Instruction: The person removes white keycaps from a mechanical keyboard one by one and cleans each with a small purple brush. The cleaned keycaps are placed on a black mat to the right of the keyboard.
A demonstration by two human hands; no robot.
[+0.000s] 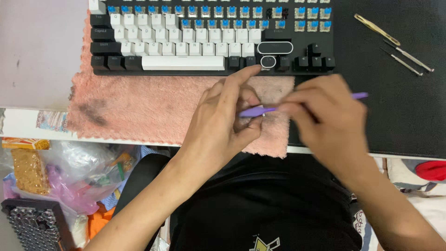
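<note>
My left hand (227, 118) pinches a small part between thumb and fingers, its index finger stretched up toward the keyboard's front edge. My right hand (325, 123), blurred by motion, grips a thin purple tool (253, 111) whose tip reaches the small part in my left hand; its other end sticks out at the right. Both hands hover over a pink fluffy cloth (153, 107). A black-and-white mechanical keyboard (186, 46) lies on the cloth's far side. Several of its keycaps are off, showing blue switches (218, 23).
A black desk mat (395, 107) covers the right side, with yellow tweezers (376, 29) and two thin metal picks (409, 58) on it. Below the table edge at left sit plastic bags (69, 172) and a tray of keycaps (32, 223). My black shirt fills the bottom middle.
</note>
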